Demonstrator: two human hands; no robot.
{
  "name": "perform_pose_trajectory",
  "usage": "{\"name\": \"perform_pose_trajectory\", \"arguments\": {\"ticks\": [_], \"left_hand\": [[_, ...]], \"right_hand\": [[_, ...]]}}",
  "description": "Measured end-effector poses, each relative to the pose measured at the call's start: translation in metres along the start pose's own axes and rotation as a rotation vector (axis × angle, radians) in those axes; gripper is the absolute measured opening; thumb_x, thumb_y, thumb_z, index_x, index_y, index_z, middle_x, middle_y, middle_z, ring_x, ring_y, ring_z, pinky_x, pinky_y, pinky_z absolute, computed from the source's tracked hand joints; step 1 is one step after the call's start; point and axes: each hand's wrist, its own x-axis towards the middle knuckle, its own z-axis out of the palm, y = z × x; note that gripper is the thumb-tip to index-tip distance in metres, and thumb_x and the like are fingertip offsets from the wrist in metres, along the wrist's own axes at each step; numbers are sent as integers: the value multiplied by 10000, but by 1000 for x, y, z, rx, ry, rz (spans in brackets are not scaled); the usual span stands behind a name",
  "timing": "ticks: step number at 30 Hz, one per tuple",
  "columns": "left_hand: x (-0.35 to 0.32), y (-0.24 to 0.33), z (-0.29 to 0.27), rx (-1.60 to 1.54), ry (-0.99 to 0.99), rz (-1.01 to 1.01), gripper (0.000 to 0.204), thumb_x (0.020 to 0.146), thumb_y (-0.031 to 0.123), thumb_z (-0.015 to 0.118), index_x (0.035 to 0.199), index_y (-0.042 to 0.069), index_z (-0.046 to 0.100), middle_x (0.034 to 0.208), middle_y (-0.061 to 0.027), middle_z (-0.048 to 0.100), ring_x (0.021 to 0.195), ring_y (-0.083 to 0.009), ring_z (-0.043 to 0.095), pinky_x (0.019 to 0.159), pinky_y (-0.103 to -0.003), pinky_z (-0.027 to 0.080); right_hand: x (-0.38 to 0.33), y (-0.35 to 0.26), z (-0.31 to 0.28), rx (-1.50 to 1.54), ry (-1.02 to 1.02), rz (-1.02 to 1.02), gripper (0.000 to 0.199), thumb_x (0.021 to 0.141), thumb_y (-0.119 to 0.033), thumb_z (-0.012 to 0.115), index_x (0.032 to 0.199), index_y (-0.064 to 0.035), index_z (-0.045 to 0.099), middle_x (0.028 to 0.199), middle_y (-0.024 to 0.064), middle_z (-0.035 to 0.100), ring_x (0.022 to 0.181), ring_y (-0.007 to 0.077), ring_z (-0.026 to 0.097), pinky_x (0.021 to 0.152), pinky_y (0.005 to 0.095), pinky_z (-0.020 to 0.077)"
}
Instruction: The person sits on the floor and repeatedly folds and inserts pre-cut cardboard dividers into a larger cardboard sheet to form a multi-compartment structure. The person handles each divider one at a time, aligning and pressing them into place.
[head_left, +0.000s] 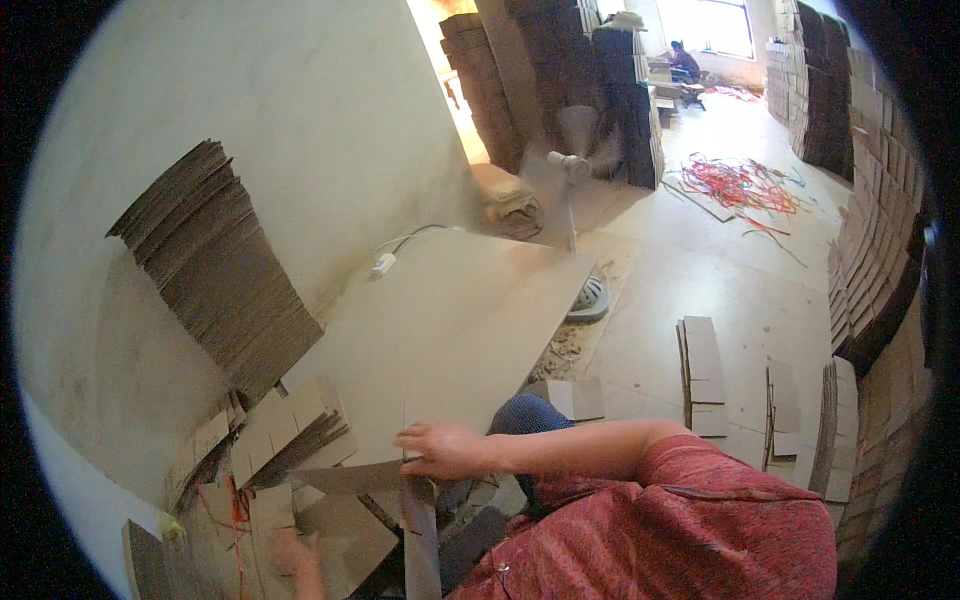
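Observation:
My right hand (440, 450) is closed around the top of a narrow cardboard strip (420, 535), at the near edge of a pale tabletop. A second cardboard strip (350, 478) runs leftward from the same spot, touching or meeting the first; the exact join is hidden by my fingers. Lower left, my left hand (292, 550) is over flat cardboard pieces (345, 535), its fingers smeared by motion. Close by stands a bundle of slotted cardboard pieces (285, 430), with a red strap (238, 503) beside it.
The pale tabletop (450, 320) carries a white power socket (383, 264). A tall cardboard stack (215, 270) leans against the left wall. A fan (572, 168) stands beyond the table. Red straps (740, 190) litter the floor; cardboard stacks (880, 210) line the right. Another person (684, 64) sits far back.

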Motion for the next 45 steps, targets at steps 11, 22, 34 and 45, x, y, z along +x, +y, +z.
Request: {"name": "perform_pose_trajectory", "arguments": {"ticks": [11,22,34,45], "left_hand": [[2,-63,26,134,20,27,495,950,320,433,1334,22,339,1392,-192,331,1220,-343,405,954,-454,430],[18,-69,32,112,-75,88,635,870,459,547,1338,66,375,1371,-167,390,1187,-343,462,927,-471,449],[6,-72,18,-33,-171,35,548,910,461,486,1288,66,460,1328,-158,452,1156,-335,491,934,-456,439],[11,-84,2,-75,-154,285,550,866,491,546,1106,0,612,1086,-212,624,994,-389,578,858,-467,457]], "right_hand": [[41,0,46,-270,-300,148,281,835,-258,513,791,-20,657,834,184,648,815,377,616,723,458,494],[5,40,23,-63,-91,329,191,775,-186,574,850,-12,590,762,204,605,739,397,597,650,471,470],[79,48,-275,-708,430,470,193,823,-176,525,890,-21,619,847,183,661,794,351,655,661,454,522],[113,19,-377,-771,706,645,215,802,-178,569,927,-63,701,965,157,675,927,314,655,779,375,538]]}}
